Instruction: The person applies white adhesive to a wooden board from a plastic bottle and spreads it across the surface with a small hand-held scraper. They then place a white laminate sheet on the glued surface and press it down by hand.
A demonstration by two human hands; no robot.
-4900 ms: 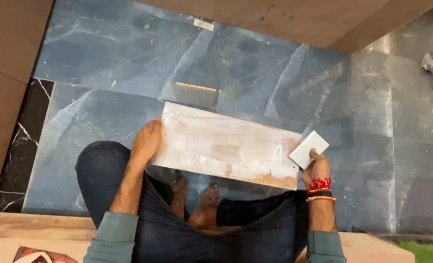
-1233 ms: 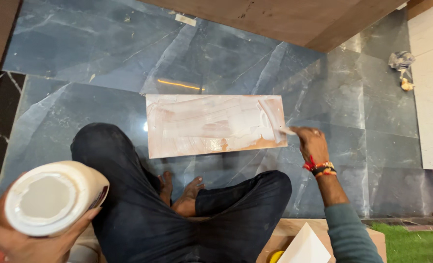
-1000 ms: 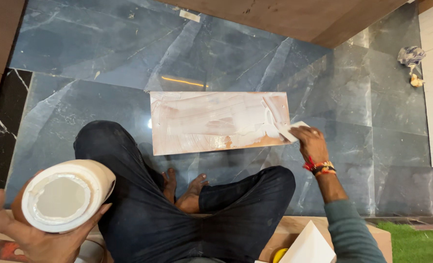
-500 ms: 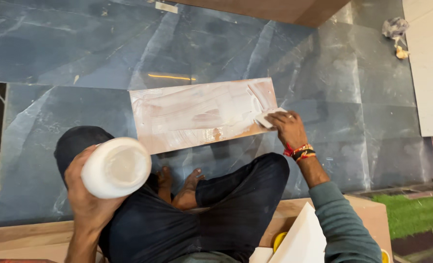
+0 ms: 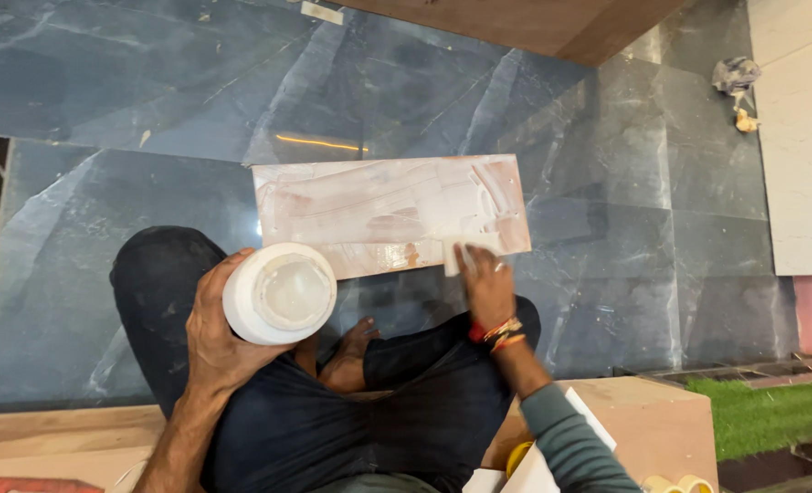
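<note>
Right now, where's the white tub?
Head view: the white tub is held in the left hand, left of centre, just below the board's lower-left corner, above the knee.

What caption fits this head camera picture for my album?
Seated on the floor, left hand holds a white jar while right hand presses a spreader on a coated board.

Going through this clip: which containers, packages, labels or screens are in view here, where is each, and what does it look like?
White round plastic jar: gripped in the left hand above the lap, open mouth facing the camera.
Yellow round container: bottom edge beside the right sleeve, mostly hidden.
Pale tape-like rolls: bottom right corner, cut off.
No screens or signs in view.
</note>
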